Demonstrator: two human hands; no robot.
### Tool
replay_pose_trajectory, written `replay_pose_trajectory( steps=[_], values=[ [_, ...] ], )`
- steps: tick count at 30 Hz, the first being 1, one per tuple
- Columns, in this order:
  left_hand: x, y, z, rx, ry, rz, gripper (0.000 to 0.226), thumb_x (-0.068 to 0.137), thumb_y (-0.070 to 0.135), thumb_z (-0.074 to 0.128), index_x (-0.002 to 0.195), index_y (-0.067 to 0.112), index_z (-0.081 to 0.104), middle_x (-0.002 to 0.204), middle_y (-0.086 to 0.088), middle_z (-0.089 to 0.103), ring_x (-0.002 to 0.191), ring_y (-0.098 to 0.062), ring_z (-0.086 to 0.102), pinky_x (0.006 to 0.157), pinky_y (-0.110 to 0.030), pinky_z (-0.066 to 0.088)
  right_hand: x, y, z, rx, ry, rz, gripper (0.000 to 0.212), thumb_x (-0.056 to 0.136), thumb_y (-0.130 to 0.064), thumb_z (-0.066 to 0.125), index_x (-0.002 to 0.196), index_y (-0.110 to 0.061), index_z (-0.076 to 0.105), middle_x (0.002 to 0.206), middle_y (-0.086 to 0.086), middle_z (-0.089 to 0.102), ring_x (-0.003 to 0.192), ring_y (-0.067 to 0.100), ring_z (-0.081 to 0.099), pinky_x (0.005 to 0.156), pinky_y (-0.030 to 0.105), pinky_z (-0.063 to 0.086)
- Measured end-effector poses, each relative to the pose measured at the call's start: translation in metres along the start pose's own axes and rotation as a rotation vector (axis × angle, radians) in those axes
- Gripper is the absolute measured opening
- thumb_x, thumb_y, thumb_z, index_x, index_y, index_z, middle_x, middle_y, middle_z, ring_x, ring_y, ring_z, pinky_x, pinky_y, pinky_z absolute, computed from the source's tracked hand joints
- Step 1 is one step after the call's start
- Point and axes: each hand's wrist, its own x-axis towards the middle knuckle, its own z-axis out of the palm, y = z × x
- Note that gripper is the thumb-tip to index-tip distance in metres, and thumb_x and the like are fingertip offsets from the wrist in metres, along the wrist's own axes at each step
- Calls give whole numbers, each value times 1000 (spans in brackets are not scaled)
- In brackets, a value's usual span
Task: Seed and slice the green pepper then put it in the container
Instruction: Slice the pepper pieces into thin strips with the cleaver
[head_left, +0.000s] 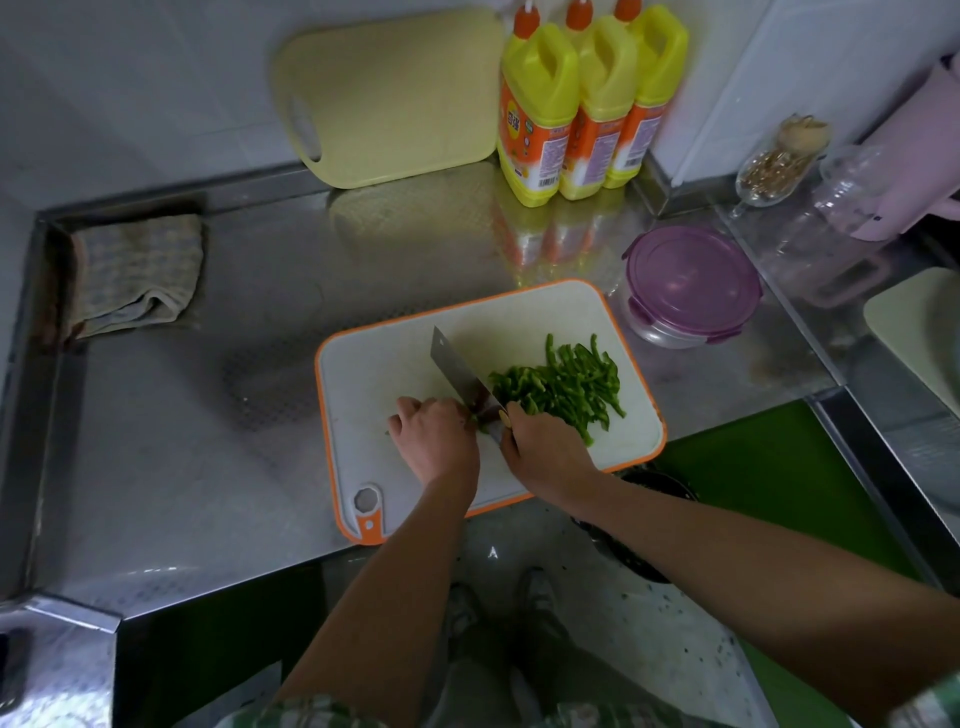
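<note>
Counter: A stainless steel surface with a raised rim along its left and far edges carried every item listed here.

Cutting board: A white board with an orange rim lay at the counter's near edge, right of centre. Its near end overhung that edge slightly.

Pepper strips: A loose heap of thin green strips lay on the right half of the board, just right of the blade.

Uncut pepper piece: A small green remnant sat on the board between the two hands. The left hand hid most of it.

Left hand: Its fingers were curled, knuckles toward the blade, and they held the uncut pepper piece down on the board.

Right hand: Its fingers were wrapped round the handle of the cleaver, so that little of the handle showed.

Cleaver: The broad steel blade stood on edge over the board, its tip pointing to the far left. The blade's heel met the remnant beside the left knuckles.

Container: A round clear tub, its purple clip lid closed, stood just beyond the board's far right corner.

Yellow board: It leaned against the wall at the counter's far edge.

Bottles: Three yellow bottles with orange caps stood in a row beside the yellow board.

Cloth: A folded checked cloth lay in the far left corner.
</note>
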Motion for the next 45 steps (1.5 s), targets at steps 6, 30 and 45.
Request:
replay_pose_trajectory(
  steps=[6,30,45],
  values=[
    [1,1,-2,-25,-4,-8,13,86,32,66,92,25,75,92,0,70,104,-24,45,84,-34,31,9,-4,6,30,-24,14,22,101,-23,39,111,-7,49,85,11,60,68,25,54,47,28,25],
    [-4,-4,-4,-26,0,33,13,87,32,65,94,27,75,96,2,71,105,-23,45,84,-33,32,2,1,9,176,146,95,18,100,-22,41,103,-7,51,59,-3,43,47,14,41,41,25,21],
    [0,1,-1,-38,1,-13,15,90,30,61,94,29,76,93,2,72,104,-22,45,84,-35,32,3,-3,3,107,90,36,20,101,-24,39,103,-9,51,61,-3,41,50,14,40,43,25,21]
  ],
)
